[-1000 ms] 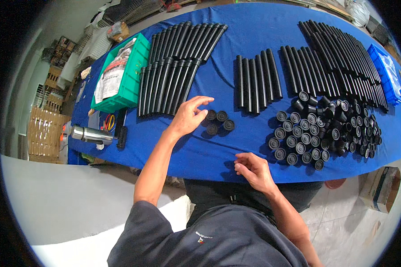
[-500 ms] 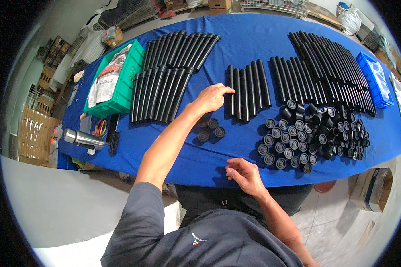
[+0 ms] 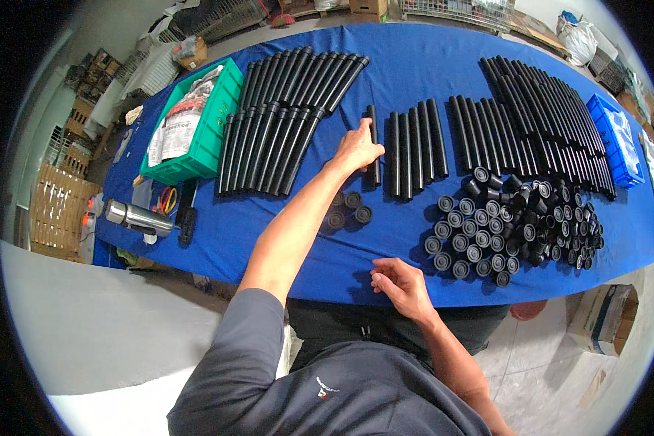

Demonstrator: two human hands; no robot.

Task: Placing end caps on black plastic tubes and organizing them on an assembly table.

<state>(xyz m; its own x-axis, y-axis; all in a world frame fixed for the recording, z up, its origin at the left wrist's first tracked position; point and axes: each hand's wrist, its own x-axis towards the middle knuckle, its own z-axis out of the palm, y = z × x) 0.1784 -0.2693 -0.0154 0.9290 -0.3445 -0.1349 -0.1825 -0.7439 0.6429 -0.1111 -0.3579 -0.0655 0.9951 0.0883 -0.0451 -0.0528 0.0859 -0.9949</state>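
My left hand (image 3: 359, 149) is closed around a black tube (image 3: 372, 116), which has been set a little apart from the left end of a short row of black tubes (image 3: 415, 149). Close to the front edge of the blue-covered table, my right hand (image 3: 401, 287) has its fingers curled in; whether something sits inside them is hidden. Below my left wrist stand several round black caps (image 3: 363, 214) with ringed tops. A large group of similar caps (image 3: 474, 253) spreads to the right of my right hand.
Tubes with collared ends (image 3: 269, 149) lie in two rows at left, beside a green crate (image 3: 218, 138) holding newspaper. A steel flask (image 3: 138, 219) lies at the left edge. More plain tubes (image 3: 552, 109) are stacked at far right, next to a blue bin (image 3: 618, 138).
My left hand has taken hold of the leftmost tube and drawn it slightly left, away from its row. My right hand has stayed in place. The view has shifted slightly.
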